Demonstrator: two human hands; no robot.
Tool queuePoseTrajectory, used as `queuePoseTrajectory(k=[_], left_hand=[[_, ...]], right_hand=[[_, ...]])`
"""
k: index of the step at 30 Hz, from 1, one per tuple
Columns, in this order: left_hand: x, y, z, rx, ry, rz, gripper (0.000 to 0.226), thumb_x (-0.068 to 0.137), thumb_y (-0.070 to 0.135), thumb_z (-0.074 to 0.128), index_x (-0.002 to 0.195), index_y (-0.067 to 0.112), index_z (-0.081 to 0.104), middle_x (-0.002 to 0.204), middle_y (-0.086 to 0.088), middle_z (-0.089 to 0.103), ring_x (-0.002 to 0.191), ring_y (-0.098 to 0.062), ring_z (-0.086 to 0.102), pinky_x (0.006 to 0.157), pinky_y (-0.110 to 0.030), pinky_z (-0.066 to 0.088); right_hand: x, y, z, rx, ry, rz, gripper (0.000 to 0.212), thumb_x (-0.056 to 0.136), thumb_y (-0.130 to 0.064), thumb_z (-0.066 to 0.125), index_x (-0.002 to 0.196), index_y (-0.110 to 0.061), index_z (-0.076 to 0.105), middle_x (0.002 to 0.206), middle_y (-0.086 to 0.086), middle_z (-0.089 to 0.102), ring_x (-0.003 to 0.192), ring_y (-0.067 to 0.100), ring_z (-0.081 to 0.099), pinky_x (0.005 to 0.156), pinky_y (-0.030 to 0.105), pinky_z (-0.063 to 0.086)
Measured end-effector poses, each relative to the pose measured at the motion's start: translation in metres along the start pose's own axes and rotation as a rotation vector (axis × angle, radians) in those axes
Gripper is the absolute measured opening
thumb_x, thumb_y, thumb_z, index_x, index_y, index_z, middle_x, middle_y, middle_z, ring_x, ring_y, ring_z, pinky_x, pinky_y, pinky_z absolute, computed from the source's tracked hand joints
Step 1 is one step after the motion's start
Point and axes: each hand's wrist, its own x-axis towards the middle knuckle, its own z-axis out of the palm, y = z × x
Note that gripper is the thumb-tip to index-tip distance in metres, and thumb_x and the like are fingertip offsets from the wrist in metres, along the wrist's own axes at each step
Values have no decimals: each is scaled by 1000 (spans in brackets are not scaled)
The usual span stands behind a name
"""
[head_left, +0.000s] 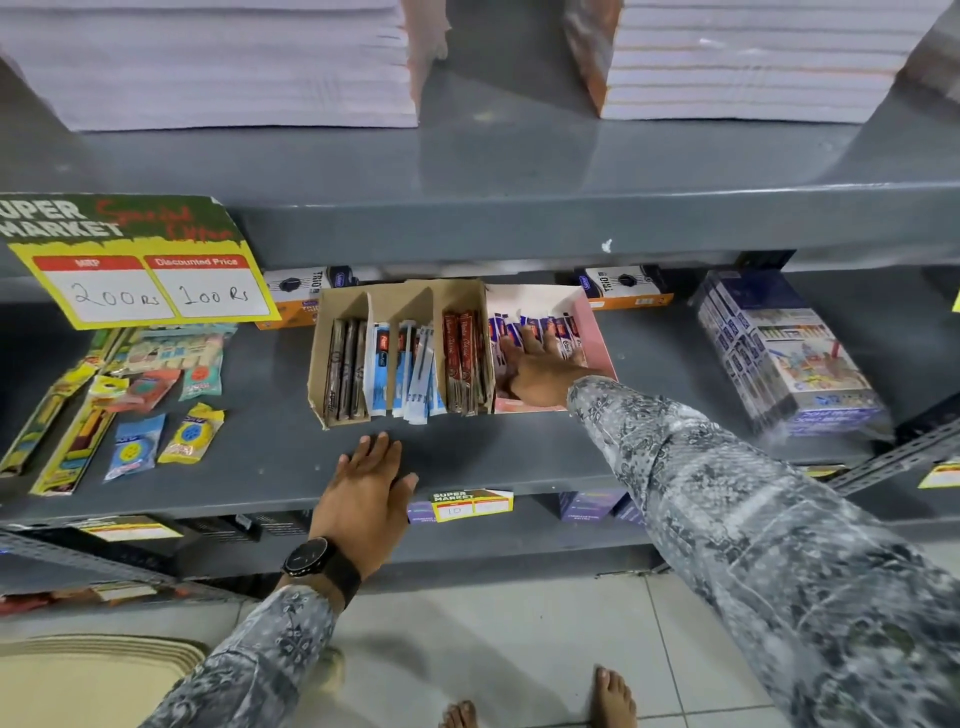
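Right hand (540, 371) in the pink box (597, 338), left hand (363, 493) flat on the shelf (519, 457).
I've got two hands in shot. The right hand's fingers are straight and spread, lying on the purple-and-red packets (566, 327) inside the one pink box, gripping nothing I can see. The left hand is open, palm down on the shelf, nearer me. Just left of the right hand, touching the pink box, is one cardboard tray (315, 374) with three compartments: three dark packets (345, 369), then blue-white packets (410, 374), then red-brown packets (465, 358). Two orange-black boxes (626, 291) lie beyond the fingertips.
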Motion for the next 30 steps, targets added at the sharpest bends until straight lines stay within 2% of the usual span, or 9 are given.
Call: queuePoseTrajectory(k=[3, 6, 9, 12, 16, 21, 23, 26, 30], left_hand=[[10, 23, -29, -73, 349, 104, 33, 100, 38, 39, 120, 25, 63, 109, -3, 74, 94, -26, 70, 72, -35, 55], [41, 46, -48, -86, 423, 234, 38, 101, 33, 40, 131, 21, 60, 131, -3, 66, 122, -22, 57, 100, -37, 48], [70, 53, -50, 63, 146, 200, 58, 104, 44, 26, 155, 16, 28, 165, -3, 23, 155, -23, 10, 126, -45, 13], [84, 48, -39, 168, 20, 201, 64, 104, 46, 20, 158, 14, 12, 169, -5, 2, 155, -22, -7, 126, -46, -3], [86, 45, -34, 136, 37, 237, 62, 104, 42, 26, 158, 13, 14, 169, -4, 4, 156, -21, -2, 126, -48, 3], [82, 26, -44, 278, 90, 239, 66, 101, 40, 35, 158, 14, 14, 169, -3, 7, 156, -23, -5, 125, -50, -5], [80, 18, -48, 313, 78, 204, 68, 101, 41, 35, 158, 13, 11, 169, -4, 4, 155, -23, -8, 124, -50, -7], [78, 13, -51, 301, 27, 175, 69, 102, 42, 31, 158, 12, 6, 169, -7, -3, 154, -23, -16, 125, -48, -8], [75, 8, -51, 232, 32, 192, 69, 103, 42, 30, 158, 9, 6, 169, -9, -4, 154, -23, -16, 125, -46, -7]], right_hand=[[1, 1, -6, 31, 65, -2, 78, 98, -41, 48, 161, -36, 3, 170, 2, -15, 155, 35, -15, 116, 72, -1], [4, 2, -6, 22, 133, 63, 84, 94, -61, 45, 161, -34, 2, 170, 0, -15, 156, 34, -13, 115, 71, 3], [4, 7, 1, 52, 68, 100, 85, 95, -60, 43, 161, -34, -4, 169, -3, -19, 156, 33, -14, 118, 70, 4], [2, 10, 7, 58, 20, 99, 86, 94, -67, 36, 159, -33, -9, 169, -3, -22, 155, 31, -16, 120, 67, -1], [-12, 1, -7, 91, 31, 93, 84, 98, -62, 39, 161, -28, -4, 170, 2, -16, 156, 33, -11, 120, 67, 2], [-45, -28, -22, 118, 677, -214, 60, 95, -42, 51, 150, -17, 44, 156, 10, 45, 147, 31, 36, 119, 58, 26], [-52, -40, -13, -181, 561, -428, 67, 89, -52, 54, 147, -18, 48, 155, 5, 47, 153, 32, 24, 118, 69, 16], [-51, -50, 3, -602, 338, -426, 81, 83, -63, 60, 148, -17, 45, 152, 1, 52, 156, 33, 10, 115, 75, 2], [-52, -59, 3, -654, 366, -358, 43, 86, -46, 66, 124, -28, 66, 128, -5, 71, 153, 31, 22, 115, 72, 2]])
